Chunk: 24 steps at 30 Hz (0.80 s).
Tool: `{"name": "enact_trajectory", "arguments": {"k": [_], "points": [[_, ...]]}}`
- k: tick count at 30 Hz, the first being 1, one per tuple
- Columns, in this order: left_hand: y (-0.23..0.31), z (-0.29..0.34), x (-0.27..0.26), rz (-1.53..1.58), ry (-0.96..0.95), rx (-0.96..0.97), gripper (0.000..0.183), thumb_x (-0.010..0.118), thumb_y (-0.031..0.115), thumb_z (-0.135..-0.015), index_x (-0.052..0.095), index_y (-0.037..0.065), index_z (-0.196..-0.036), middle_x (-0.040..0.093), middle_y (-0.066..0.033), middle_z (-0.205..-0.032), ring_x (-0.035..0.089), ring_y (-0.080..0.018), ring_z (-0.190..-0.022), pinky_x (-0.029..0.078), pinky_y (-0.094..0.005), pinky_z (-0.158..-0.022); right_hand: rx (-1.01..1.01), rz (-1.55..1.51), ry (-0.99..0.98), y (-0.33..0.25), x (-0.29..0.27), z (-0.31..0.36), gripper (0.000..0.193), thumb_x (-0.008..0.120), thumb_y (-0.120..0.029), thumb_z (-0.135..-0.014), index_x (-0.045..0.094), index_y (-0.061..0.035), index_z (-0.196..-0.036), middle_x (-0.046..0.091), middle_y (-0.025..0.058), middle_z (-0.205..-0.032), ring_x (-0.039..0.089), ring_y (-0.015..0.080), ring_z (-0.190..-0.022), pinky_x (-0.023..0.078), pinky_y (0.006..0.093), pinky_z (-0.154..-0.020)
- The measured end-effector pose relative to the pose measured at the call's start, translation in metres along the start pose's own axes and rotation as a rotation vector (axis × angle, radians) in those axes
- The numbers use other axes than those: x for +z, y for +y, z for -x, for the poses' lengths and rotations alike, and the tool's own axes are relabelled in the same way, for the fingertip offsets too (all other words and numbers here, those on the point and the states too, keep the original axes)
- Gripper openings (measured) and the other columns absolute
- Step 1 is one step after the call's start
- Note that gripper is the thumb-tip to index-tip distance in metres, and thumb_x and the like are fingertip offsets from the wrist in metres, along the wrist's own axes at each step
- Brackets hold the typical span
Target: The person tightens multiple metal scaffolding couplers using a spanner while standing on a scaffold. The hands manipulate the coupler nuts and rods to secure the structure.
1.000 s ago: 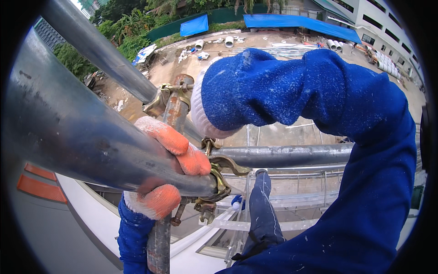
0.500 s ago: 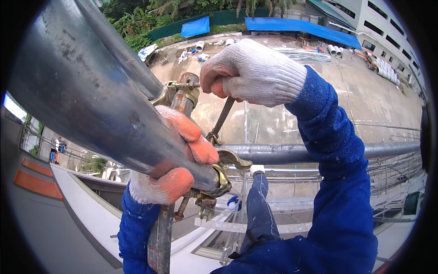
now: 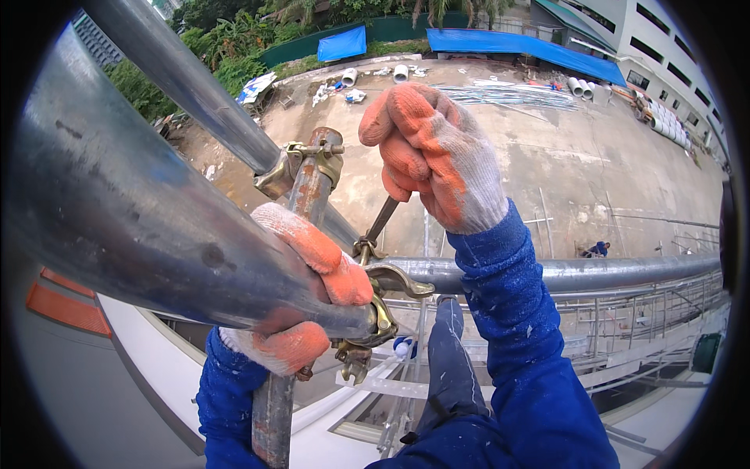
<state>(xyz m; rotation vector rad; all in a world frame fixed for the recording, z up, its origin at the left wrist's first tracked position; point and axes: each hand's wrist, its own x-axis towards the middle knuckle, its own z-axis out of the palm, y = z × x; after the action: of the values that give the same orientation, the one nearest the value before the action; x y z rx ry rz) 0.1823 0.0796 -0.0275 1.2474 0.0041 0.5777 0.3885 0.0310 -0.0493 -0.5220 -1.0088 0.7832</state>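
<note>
My left hand [image 3: 328, 270], in a white glove with an orange coating, is wrapped round the lower end of a thick grey steel tube [image 3: 180, 227]. That tube slants in from the upper left and ends in a brass-coloured scaffold coupler [image 3: 383, 316]. In a matching glove, my right hand [image 3: 441, 156] is closed around the top of a dark metal wrench [image 3: 381, 219]. The wrench slopes down to a bolt at the coupler, beside a curved flap [image 3: 402, 277]. Its upper end is hidden in my fist.
A horizontal tube [image 3: 539, 273] runs right from the joint. Another coupler [image 3: 324, 156] clamps a rusty tube [image 3: 311, 191] to a slanting pole [image 3: 195, 90]. Far below lies a concrete yard [image 3: 547, 164] with a crouching person [image 3: 598, 249]. Scaffold rails [image 3: 625, 313] stand at lower right.
My right hand has turned over, from its back showing to its coated finger side, and its forearm has swung inward. My left hand keeps its hold on the tube. The view has shifted slightly.
</note>
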Motion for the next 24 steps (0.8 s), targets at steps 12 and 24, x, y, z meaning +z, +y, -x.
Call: {"name": "enact_trajectory", "arguments": {"k": [12, 24], "points": [[-0.003, -0.004, -0.008, -0.015, -0.101, 0.072, 0.049, 0.077, 0.016, -0.070, 0.050, 0.000, -0.108, 0.060, -0.0145, -0.080, 0.064, -0.0290, -0.081, 0.051, -0.0480, -0.076, -0.078, -0.188, 0.050, 0.001, 0.003, 0.010, 0.036, 0.063, -0.030, -0.081, 0.058, 0.0037, -0.092, 0.058, 0.0085, -0.077, 0.043, 0.0071, -0.049, 0.033, 0.0210, -0.038], [0.008, 0.007, 0.000, -0.195, 0.047, -0.064, 0.064, 0.086, 0.029, -0.064, 0.047, 0.006, -0.110, 0.057, -0.0059, -0.082, 0.061, -0.0231, -0.083, 0.052, -0.0413, -0.079, 0.105, -0.072, -0.064, -0.002, -0.005, 0.004, 0.042, 0.048, -0.046, -0.096, 0.053, -0.0052, -0.088, 0.030, -0.0103, -0.052, 0.024, 0.0025, -0.042, 0.024, 0.0202, -0.038]]}}
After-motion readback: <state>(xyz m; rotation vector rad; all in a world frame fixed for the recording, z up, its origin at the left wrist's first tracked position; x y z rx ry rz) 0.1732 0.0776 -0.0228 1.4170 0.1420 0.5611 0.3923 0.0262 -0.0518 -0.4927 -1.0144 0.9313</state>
